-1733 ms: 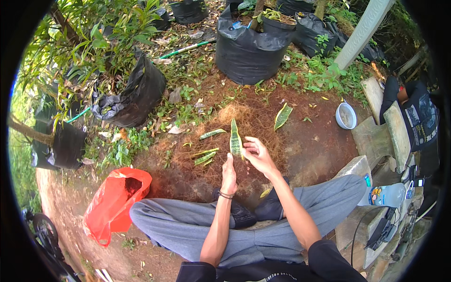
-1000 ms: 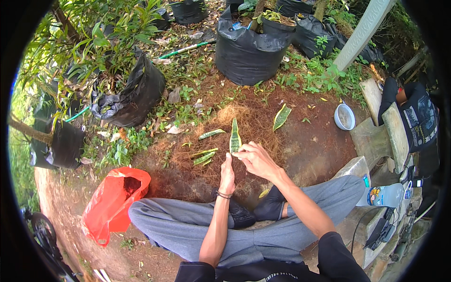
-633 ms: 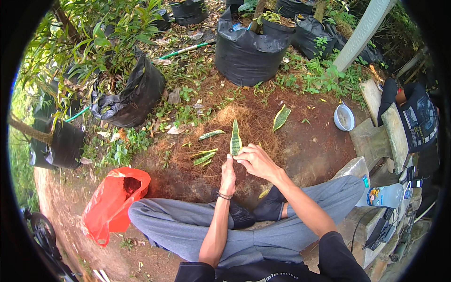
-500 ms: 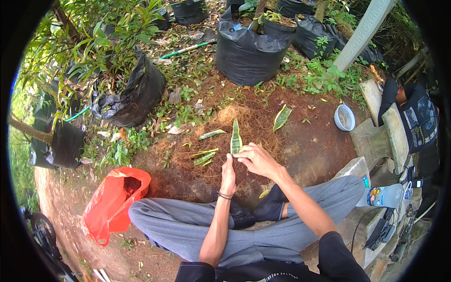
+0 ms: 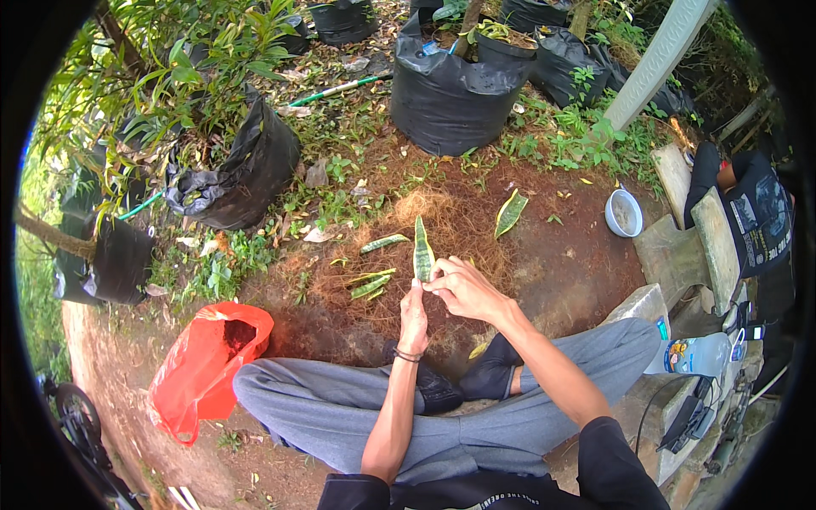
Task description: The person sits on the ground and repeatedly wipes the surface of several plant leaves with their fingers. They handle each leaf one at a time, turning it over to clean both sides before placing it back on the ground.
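A pointed snake plant leaf (image 5: 422,248), green with yellow edges, stands tip up in front of me. My left hand (image 5: 413,316) pinches its lower end between thumb and fingers. At the leaf's lower right edge, my right hand (image 5: 466,289) has its fingertips pressed together; whether they grip the leaf or something small on it is hidden. Beyond my hands, one cut leaf piece (image 5: 384,244) lies on brown fibre, with several narrow pieces (image 5: 371,286) nearer. A broader leaf piece (image 5: 511,213) rests farther right.
An open red plastic bag (image 5: 200,361) with dark material stands at my left. Black planting bags (image 5: 455,98) line the far side. To the right are a pale blue bowl (image 5: 624,213), concrete blocks (image 5: 676,255) and a plastic bottle (image 5: 695,352).
The upright leaf has turned slightly and its tip has shifted a little left. Both hands stay almost in place.
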Action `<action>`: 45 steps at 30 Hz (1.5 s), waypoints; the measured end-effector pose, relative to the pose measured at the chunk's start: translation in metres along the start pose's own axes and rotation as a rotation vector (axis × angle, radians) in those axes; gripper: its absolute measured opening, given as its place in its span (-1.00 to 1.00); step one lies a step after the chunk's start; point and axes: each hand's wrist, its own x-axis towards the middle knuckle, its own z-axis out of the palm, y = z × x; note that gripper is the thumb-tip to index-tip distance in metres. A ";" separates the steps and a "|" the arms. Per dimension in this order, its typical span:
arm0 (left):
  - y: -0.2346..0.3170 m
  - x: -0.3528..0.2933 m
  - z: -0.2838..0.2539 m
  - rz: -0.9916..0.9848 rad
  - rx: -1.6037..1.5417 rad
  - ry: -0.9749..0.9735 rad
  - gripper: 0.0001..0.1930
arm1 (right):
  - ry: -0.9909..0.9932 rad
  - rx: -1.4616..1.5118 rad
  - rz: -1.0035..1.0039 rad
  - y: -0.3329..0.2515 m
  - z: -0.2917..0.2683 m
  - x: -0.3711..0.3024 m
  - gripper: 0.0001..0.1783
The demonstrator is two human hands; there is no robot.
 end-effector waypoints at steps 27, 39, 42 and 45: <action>-0.004 -0.006 -0.003 -0.030 0.029 0.023 -0.48 | -0.011 1.026 0.697 0.023 0.034 0.004 -0.19; 0.035 -0.022 0.007 -0.084 0.055 -0.020 -0.49 | -0.008 1.574 0.616 0.003 0.016 -0.003 -0.43; 0.037 -0.029 0.009 -0.054 0.061 -0.028 -0.52 | -0.022 1.518 0.608 -0.002 0.015 -0.007 -0.43; 0.034 -0.034 0.007 -0.107 0.088 -0.008 -0.56 | -0.060 1.478 0.567 -0.005 0.019 -0.011 -0.40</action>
